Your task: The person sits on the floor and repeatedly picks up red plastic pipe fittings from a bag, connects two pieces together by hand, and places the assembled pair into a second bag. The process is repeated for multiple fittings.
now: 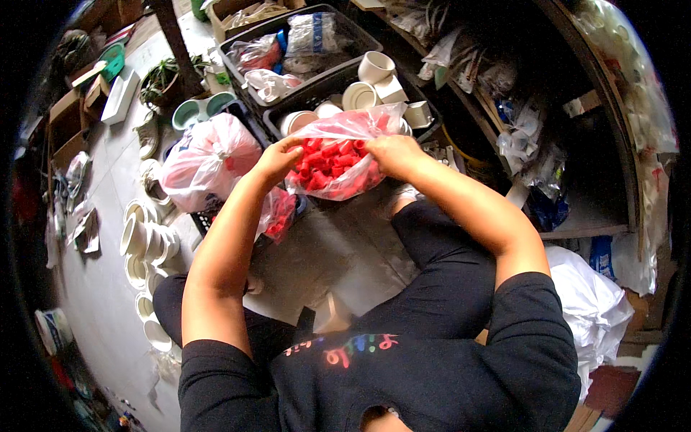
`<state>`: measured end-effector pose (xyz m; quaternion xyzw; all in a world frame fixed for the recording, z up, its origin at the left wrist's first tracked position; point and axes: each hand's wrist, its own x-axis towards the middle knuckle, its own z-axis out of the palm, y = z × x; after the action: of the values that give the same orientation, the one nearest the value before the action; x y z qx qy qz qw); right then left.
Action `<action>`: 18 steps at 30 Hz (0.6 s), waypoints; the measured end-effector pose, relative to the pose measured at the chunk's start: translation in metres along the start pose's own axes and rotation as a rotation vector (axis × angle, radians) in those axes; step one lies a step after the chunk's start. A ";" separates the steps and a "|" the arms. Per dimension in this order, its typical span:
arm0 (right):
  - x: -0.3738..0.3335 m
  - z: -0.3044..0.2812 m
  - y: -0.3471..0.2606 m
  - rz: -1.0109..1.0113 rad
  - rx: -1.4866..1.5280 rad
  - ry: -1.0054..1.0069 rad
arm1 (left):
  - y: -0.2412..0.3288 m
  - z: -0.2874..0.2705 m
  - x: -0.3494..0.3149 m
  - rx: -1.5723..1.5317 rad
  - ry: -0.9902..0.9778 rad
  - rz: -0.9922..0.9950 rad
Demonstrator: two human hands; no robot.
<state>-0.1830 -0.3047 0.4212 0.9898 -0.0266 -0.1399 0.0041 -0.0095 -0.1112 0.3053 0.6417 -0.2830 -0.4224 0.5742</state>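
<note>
A clear plastic bag [350,189] of small red plastic pieces [332,162] hangs opened out in front of me, against the near side of a black crate [272,124]. My right hand [394,155] is closed on the bag's right edge, with the film bunched at the fingers. At the opposite edge, my left hand [278,160] pinches the film, though its fingertips are partly hidden. Between the two hands the red pieces lie exposed in the mouth of the bag.
White pipe fittings [360,96] fill the crate behind the bag. A knotted bag [211,162] sits to its left, above a smaller bag of red pieces [277,216]. More white fittings [147,241] line the floor at left. Cluttered shelving [604,122] stands at right, near a white sack [586,309].
</note>
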 end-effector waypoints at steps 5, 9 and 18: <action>0.009 -0.001 -0.003 -0.010 0.047 -0.133 | -0.004 -0.027 -0.045 0.012 0.161 -0.034; 0.010 0.001 -0.022 -0.028 0.020 -0.227 | -0.020 -0.041 -0.085 -0.089 0.270 -0.151; 0.022 -0.007 -0.070 -0.114 -0.012 -0.256 | -0.036 -0.083 -0.145 0.066 0.259 -0.407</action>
<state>-0.1568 -0.2357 0.4209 0.9637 0.0303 -0.2651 -0.0016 -0.0117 0.0595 0.2999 0.7529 -0.0857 -0.4341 0.4873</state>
